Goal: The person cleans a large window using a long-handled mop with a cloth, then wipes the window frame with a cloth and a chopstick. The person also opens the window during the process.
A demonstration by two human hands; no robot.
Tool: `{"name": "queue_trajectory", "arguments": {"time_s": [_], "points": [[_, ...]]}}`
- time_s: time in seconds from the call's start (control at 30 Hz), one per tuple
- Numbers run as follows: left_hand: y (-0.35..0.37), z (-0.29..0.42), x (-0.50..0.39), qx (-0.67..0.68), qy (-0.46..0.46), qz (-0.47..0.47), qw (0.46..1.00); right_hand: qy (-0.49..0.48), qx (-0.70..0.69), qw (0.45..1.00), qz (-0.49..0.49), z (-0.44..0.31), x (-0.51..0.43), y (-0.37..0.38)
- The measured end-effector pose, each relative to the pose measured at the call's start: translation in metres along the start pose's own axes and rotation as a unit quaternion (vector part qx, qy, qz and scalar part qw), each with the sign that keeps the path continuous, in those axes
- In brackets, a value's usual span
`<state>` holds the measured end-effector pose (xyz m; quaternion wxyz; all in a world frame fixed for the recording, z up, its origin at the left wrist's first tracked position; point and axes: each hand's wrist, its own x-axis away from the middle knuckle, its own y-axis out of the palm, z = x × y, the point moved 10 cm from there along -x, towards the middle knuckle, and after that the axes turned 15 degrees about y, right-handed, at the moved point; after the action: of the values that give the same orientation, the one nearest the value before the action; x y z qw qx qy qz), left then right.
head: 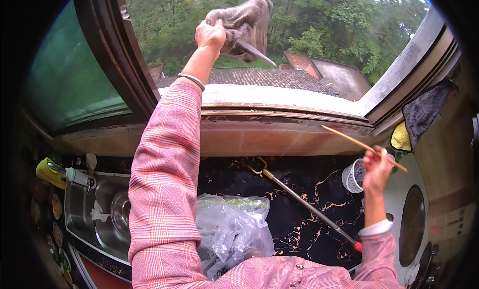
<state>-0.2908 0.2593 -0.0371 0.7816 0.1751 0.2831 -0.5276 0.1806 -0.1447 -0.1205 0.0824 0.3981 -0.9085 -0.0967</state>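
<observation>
My left hand [211,34] is stretched out through the open window and grips a grey-brown cloth [245,25], which is blurred as it swings. Over on the right, my right hand [375,173] holds a thin wooden stick [353,141] between thumb and fingers, its tip pointing up and left toward the window sill. Just behind that hand stands a white perforated plastic cup [351,178] with dark contents. A telescopic metal pole [310,206] with a forked brass-coloured end and a red tip lies slantwise across the black marbled counter [292,176].
A clear plastic bag [235,229] lies on the counter below my left arm. To the left is a steel sink [80,210] with a faucet. A dark grey and yellow towel [423,109] hangs at right, above a round dark cooktop plate [412,225]. The window frame [112,57] borders the opening.
</observation>
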Motion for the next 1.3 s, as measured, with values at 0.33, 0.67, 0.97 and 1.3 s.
{"name": "queue_trajectory", "arguments": {"time_s": [0.33, 0.67, 0.97, 1.3], "points": [[0.147, 0.047, 0.167, 0.188, -0.066, -0.411, 0.889, 0.008, 0.019, 0.993, 0.12, 0.007, 0.056, -0.122], [0.056, 0.012, 0.046, 0.192, -0.245, -0.036, 0.95, 0.038, -0.002, 0.977, 0.211, 0.005, 0.129, -0.224], [0.047, 0.142, 0.038, 0.429, -0.214, -0.034, 0.877, 0.036, -0.041, 0.993, 0.103, 0.005, 0.139, -0.202], [0.083, 0.234, 0.09, 0.458, -0.188, -0.05, 0.868, 0.06, -0.108, 0.99, -0.068, 0.025, 0.088, -0.14]]}}
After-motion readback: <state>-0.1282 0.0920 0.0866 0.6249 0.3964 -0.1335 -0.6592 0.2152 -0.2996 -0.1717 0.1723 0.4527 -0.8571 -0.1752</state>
